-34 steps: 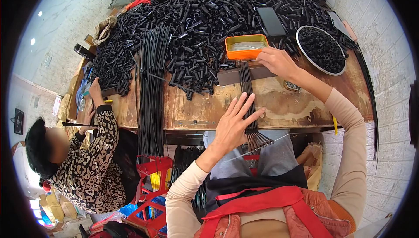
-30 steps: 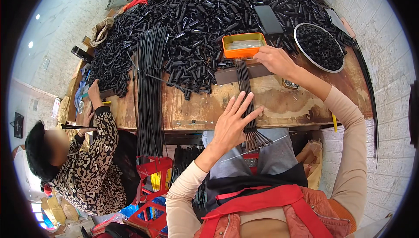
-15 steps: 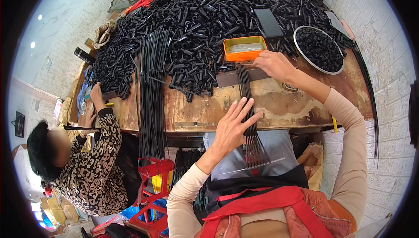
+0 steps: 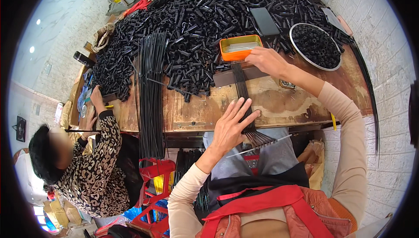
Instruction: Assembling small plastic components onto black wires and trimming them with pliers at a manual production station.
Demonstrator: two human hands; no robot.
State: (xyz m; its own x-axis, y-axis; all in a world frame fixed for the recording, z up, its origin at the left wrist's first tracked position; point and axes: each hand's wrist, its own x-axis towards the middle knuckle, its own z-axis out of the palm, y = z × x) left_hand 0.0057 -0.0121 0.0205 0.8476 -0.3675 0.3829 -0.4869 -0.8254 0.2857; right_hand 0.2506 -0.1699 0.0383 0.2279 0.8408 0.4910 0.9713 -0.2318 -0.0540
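A narrow row of thin black rods (image 4: 241, 83) lies across the table's front edge. Its near ends fan out over my lap, with a thin pale metal wire (image 4: 281, 138) running crosswise through them. My left hand (image 4: 231, 126) rests on the rods at the edge, fingers stretched and apart. At their far ends my right hand (image 4: 268, 61) has its fingertips pinched together, next to an orange tin (image 4: 238, 55) of thin pale wires. What those fingertips hold is too small to make out. A dark flat bar (image 4: 222, 79) lies crosswise under the rods.
Black tubular parts (image 4: 205, 15) are heaped across the table, with a phone (image 4: 264, 21) on them. A round tray (image 4: 292, 41) of small black parts stands right. Long black rods (image 4: 151, 94) overhang the edge at left. Beside them a co-worker (image 4: 87, 164) handles parts.
The fanned near ends of the rods and their crosswise wire have moved up toward the table edge. Both my hands stay at nearly the same places.
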